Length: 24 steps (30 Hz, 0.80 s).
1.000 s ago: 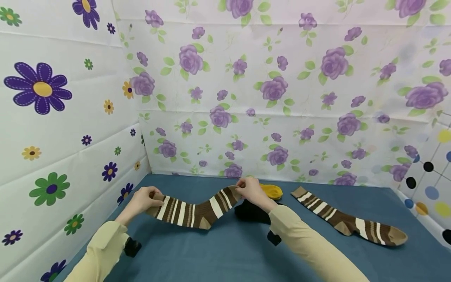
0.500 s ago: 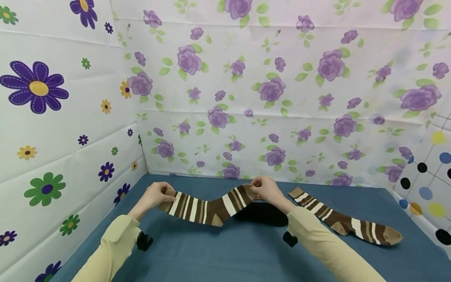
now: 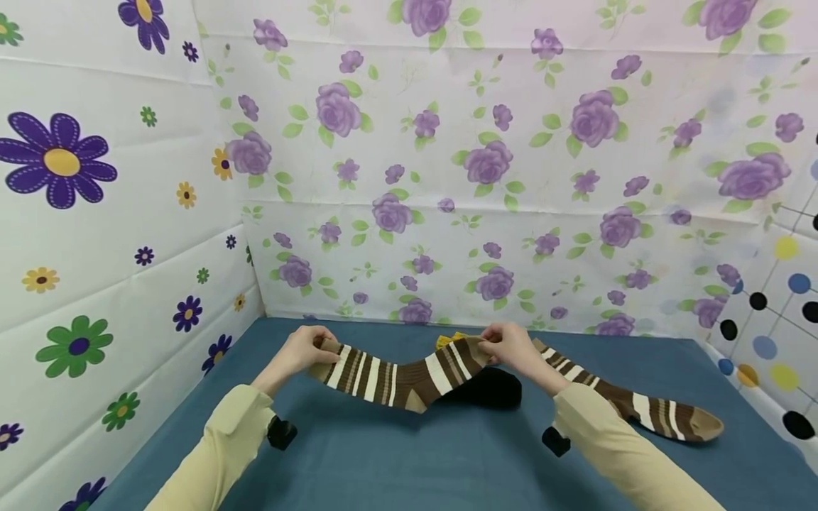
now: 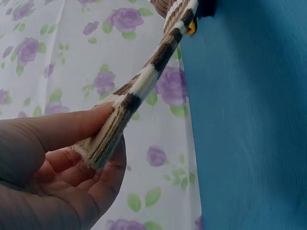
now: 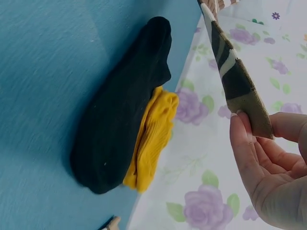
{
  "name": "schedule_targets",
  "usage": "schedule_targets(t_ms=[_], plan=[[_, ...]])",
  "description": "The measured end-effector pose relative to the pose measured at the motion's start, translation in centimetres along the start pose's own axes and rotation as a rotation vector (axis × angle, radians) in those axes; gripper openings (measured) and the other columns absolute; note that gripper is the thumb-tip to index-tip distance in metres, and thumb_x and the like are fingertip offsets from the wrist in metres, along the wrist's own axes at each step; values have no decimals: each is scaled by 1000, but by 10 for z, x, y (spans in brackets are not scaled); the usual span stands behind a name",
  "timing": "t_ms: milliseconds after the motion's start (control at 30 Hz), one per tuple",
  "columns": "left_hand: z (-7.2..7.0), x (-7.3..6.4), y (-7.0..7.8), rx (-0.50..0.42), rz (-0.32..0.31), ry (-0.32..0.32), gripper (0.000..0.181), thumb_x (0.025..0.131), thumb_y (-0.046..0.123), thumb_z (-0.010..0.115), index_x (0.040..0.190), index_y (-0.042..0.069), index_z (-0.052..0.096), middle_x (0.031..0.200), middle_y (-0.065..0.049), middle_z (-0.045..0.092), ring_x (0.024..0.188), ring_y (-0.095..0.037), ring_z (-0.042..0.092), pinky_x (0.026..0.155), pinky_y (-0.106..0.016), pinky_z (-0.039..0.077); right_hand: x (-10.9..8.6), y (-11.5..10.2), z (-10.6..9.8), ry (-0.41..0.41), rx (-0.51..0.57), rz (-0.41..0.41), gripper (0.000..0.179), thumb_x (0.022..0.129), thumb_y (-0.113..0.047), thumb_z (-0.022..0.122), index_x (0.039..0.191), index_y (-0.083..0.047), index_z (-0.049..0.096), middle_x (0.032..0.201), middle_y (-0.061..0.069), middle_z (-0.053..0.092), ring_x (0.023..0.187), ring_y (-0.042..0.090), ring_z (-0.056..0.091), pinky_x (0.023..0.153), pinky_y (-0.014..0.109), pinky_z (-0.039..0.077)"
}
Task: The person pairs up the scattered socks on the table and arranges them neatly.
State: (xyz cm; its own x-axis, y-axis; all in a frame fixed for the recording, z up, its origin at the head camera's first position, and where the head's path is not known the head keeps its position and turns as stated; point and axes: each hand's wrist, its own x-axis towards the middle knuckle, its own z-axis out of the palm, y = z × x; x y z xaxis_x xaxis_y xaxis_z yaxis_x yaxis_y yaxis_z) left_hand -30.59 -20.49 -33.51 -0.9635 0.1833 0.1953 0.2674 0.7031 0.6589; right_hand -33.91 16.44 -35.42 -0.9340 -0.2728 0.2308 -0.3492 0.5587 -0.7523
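A brown sock with white and tan stripes (image 3: pixel 373 376) is stretched in the air between both hands, sagging at its tan heel. My left hand (image 3: pixel 300 357) pinches the tan cuff between thumb and fingers, as the left wrist view also shows. At the other end, my right hand (image 3: pixel 513 348) pinches the tan toe. A matching striped sock (image 3: pixel 671 415) lies flat on the table at the right, its cuff end partly hidden behind the right hand and forearm. Below the held sock lies a black sock (image 5: pixel 124 108), with a folded yellow sock (image 5: pixel 153 139) beside it in the right wrist view.
The blue-covered table (image 3: pixel 409 468) meets a flowered back wall (image 3: pixel 447 156). A daisy-print wall (image 3: pixel 121 213) stands on the left and a dotted one on the right. Small black devices (image 3: pixel 281 431) sit at both wrists.
Both hands have moved to the right with the striped sock stretched between them. The view has shifted slightly. The other socks lie where they were.
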Motion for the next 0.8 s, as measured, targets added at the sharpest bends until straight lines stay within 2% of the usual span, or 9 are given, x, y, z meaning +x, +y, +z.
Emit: schedule_targets(t_ms=[267, 500, 800], plan=[[11, 4, 8, -44, 23, -32, 18, 77, 6, 71, 92, 0, 63, 83, -5, 57, 73, -22, 54, 63, -38, 45, -14, 11, -17, -14, 0, 1, 14, 86, -5, 61, 96, 4, 63, 77, 5, 62, 59, 22, 61, 54, 30, 50], [19, 8, 17, -76, 35, -60, 16, 77, 6, 71, 91, 0, 63, 83, -6, 58, 74, -22, 54, 64, -38, 45, -22, 19, -32, -68, 9, -4, 13, 86, -9, 61, 93, 2, 64, 77, 6, 62, 61, 22, 61, 55, 31, 50], [29, 10, 22, -119, 57, -108, 17, 78, 5, 70, 92, -1, 62, 82, -5, 58, 73, -20, 54, 63, -36, 46, -34, 26, -48, -107, 43, 40, 14, 87, -9, 60, 94, 4, 63, 79, 7, 62, 65, 23, 61, 57, 32, 50]])
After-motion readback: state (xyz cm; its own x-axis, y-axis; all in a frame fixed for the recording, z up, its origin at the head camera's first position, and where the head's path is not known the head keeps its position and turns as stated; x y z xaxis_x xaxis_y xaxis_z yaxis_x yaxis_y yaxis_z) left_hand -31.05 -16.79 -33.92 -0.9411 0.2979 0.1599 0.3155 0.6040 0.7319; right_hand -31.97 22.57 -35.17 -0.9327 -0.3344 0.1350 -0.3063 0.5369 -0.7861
